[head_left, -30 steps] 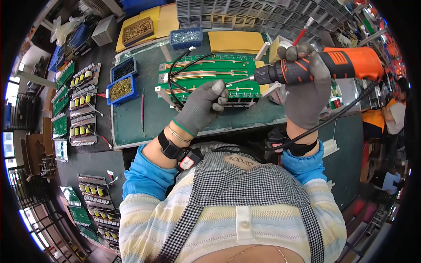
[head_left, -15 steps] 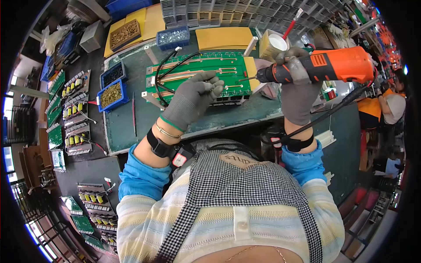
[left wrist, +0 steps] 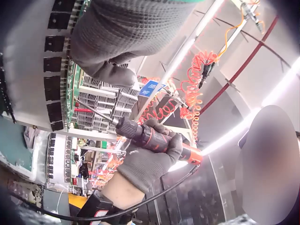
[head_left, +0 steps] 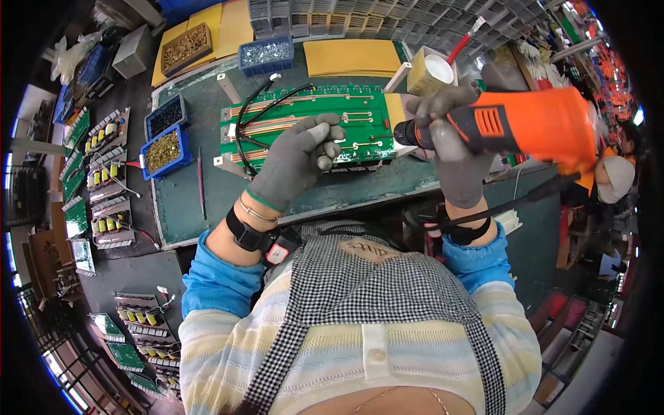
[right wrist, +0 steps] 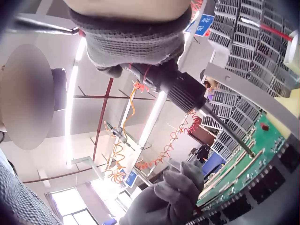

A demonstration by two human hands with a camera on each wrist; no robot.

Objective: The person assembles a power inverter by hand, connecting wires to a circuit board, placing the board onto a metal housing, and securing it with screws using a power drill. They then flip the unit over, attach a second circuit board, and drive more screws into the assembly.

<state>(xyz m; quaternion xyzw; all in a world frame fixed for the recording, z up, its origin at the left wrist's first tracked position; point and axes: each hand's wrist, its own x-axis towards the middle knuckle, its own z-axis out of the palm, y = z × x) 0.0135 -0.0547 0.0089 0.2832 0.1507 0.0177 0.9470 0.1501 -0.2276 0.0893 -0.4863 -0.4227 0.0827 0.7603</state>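
- My right hand (head_left: 453,155) is wrapped around the black grip of the orange electric screwdriver (head_left: 526,124), holding it up at the right end of the green circuit board (head_left: 304,121), with the bit pointing left toward the board's edge.
- In the right wrist view, the bit tip (right wrist: 251,152) comes down on the board's surface, next to a copper strip.
- My left hand (head_left: 297,159) sits over the middle of the board, fingers curled with the tips drawn together; I cannot tell whether anything small is pinched between them.
- The board lies raised on white supports on the green mat of the desk (head_left: 207,207), directly in front of me, under my left hand and just left of my right.
- Black cables (head_left: 242,131) loop across the board's left part.
- Blue bins of small parts (head_left: 164,152) stand well to the left, and a bin of silver screws (head_left: 266,54) lies beyond the board.
- Compared with a second ago, the screwdriver is tilted so its orange body looms closer to my head camera, and my right hand has shifted a little lower along the board's right end.
- My left hand stays in nearly the same spot, with its fingers curled more tightly than half a second ago.
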